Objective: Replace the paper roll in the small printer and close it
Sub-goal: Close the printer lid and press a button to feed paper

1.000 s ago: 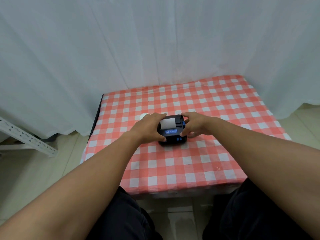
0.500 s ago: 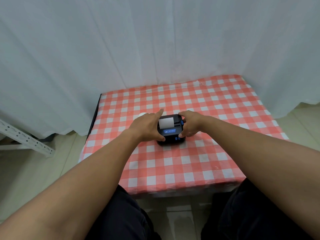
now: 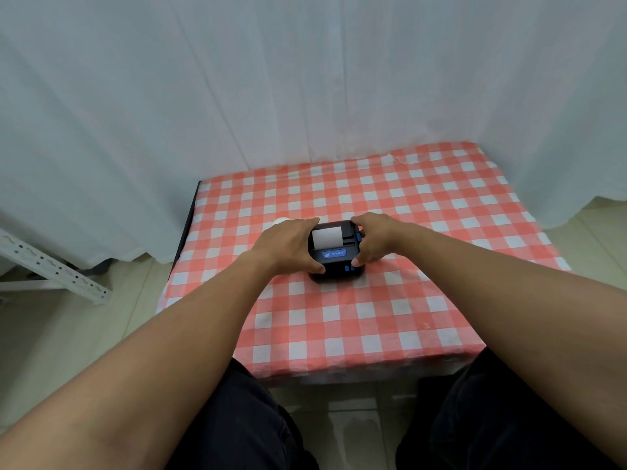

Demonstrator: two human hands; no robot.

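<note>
A small black printer [image 3: 336,257] with a blue label and blue buttons sits near the middle of the table. White paper [image 3: 326,237] shows at its top. My left hand [image 3: 286,245] clasps the printer's left side, thumb at the front corner and forefinger along the top back edge. My right hand [image 3: 371,237] grips its right side, fingertips by the blue side button. A white round object [image 3: 281,220], maybe a paper roll, peeks out behind my left hand, mostly hidden.
The table wears a red-and-white checked cloth [image 3: 390,313]. White curtains [image 3: 305,79] hang close behind and to the right. A white perforated metal frame [image 3: 51,266] lies on the floor at the left. My knees in dark trousers are under the near edge.
Both hands stay on the printer. My left forefinger has stretched along the top back edge and my right fingers have shifted slightly on the right side.
</note>
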